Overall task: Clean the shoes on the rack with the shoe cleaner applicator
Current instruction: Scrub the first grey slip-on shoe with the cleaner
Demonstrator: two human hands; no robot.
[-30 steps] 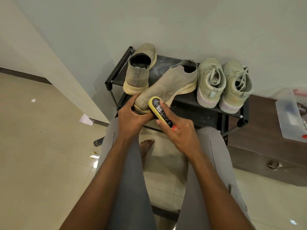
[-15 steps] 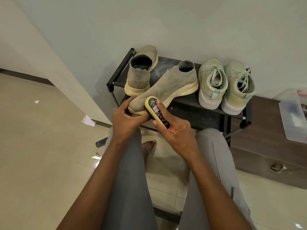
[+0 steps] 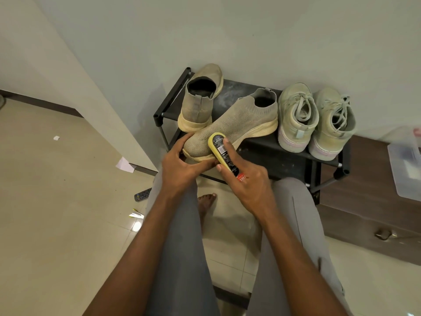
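The person sits with both grey-trousered legs (image 3: 182,258) extended toward the rack, and one bare foot (image 3: 206,202) rests on the cream tiled floor (image 3: 57,224) between them. The left hand (image 3: 180,165) grips the toe of the beige knit slip-on shoe (image 3: 232,126), with the fingers curled around the front of its pale yellow sole and the thumb on the upper. The right hand (image 3: 250,183) is closed around the yellow shoe cleaner applicator with a black label (image 3: 222,153), with the index finger extended along its top; the rounded head of the applicator lies against the side of the toe area of the held shoe. This shoe lies diagonally on the top shelf of the black metal-frame shoe rack (image 3: 268,156), with its toe projecting past the front edge and its heel toward the wall. The second beige knit slip-on shoe (image 3: 200,103) stands on the left part of the shelf with its heel facing the person, just beside the held shoe. A pair of pale green lace-up sneakers (image 3: 316,119) stands side by side on the right part of the shelf, heels toward the person. A dark brown wooden cabinet (image 3: 364,201) stands to the right of the rack and carries a clear plastic container (image 3: 405,165). A black remote control (image 3: 142,194) lies on the floor to the left of the legs. The rack stands against a pale green wall (image 3: 227,30).
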